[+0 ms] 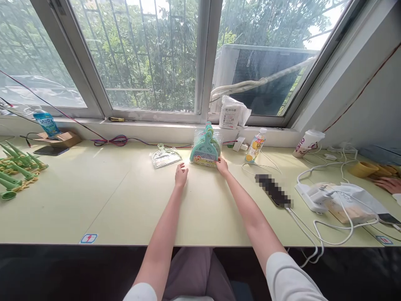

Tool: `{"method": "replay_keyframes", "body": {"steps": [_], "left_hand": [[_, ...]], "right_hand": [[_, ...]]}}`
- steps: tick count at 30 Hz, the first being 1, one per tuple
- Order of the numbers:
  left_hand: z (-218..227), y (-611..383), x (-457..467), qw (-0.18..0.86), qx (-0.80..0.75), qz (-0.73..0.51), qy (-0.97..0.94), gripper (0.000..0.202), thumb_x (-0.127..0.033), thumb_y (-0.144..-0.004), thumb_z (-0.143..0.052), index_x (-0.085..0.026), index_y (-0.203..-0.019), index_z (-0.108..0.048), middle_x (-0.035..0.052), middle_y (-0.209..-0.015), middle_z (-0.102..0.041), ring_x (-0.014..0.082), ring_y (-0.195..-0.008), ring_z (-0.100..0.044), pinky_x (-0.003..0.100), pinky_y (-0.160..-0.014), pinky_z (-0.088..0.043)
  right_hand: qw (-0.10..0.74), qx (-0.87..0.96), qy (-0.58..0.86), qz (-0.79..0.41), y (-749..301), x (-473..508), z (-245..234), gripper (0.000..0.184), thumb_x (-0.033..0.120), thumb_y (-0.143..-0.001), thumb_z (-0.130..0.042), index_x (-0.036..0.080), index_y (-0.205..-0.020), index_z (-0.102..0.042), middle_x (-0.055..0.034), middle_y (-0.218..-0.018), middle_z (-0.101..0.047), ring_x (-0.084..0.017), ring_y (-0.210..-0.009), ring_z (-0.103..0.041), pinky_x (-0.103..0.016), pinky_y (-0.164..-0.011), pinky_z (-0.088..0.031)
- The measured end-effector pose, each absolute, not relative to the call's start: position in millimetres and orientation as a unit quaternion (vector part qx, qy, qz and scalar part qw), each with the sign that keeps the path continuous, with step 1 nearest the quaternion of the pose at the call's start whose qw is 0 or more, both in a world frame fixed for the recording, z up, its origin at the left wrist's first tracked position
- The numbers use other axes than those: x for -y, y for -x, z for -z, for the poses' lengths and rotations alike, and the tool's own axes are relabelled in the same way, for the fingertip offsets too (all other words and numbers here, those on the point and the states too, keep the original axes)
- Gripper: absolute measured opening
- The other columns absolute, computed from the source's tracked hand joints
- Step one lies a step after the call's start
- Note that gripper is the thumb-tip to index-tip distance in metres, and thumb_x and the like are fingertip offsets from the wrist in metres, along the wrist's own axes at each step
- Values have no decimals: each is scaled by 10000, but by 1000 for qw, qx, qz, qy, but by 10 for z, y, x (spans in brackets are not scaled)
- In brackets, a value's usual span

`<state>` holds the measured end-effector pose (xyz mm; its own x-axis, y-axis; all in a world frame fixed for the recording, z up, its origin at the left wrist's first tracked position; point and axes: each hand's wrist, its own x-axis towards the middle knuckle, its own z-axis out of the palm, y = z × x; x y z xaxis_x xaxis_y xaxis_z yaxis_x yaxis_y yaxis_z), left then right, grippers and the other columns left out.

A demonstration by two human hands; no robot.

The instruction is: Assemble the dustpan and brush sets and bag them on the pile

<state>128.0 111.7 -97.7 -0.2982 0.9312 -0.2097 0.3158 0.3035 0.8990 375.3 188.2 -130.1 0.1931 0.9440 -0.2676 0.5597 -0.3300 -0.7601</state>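
Note:
A stack of teal mini dustpan-and-brush sets in clear wrapping (206, 147) stands at the back of the pale yellow table (125, 200), under the window. My right hand (222, 166) touches the stack's lower right corner, its fingers curled against the packaging. My left hand (181, 174) rests on the table just left of the stack, fingers loosely together and bent down, with nothing in them. One single wrapped set (165, 157) lies flat on the table to the left of the stack.
Green plastic pieces (17, 171) lie at the far left by a water bottle (46, 122) and cardboard box. Right of the stack stand a drink bottle (255, 146) and cup (308, 143); a power strip (313, 195), white cables and a bag follow. Another person's hand (388, 184) shows far right.

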Motion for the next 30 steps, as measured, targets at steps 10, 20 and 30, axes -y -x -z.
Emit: {"method": "replay_keyframes", "body": {"steps": [10, 20, 30], "left_hand": [[690, -1443, -1084, 501, -523, -415, -552, 418, -455, -704, -678, -158, -992, -620, 43, -822, -632, 170, -780, -580, 256, -685, -440], [740, -1585, -1011, 431, -611, -445, -493, 270, -425, -713, -644, -162, -698, -583, 1, -661, -554, 127, -637, -489, 233, -574, -373], [609, -1664, -921, 632, -519, -456, -351, 596, -463, -646, -739, -166, -1120, -533, 98, -1069, -634, 205, -890, -626, 320, -726, -519]], "right_hand": [[323, 615, 646, -318, -3916, -941, 961, 265, 376, -825, -439, 201, -902, -623, -35, -847, -631, -188, -741, -519, -319, -732, -431], [214, 812, 526, -130, -3645, -546, 521, 250, 276, -943, -385, 186, -1031, -601, -110, -1061, -608, -222, -1047, -513, -353, -889, -372], [344, 556, 601, -460, -3743, -656, 734, 393, 524, -881, -428, 196, -915, -642, -35, -822, -691, -134, -599, -557, -286, -667, -460]]}}
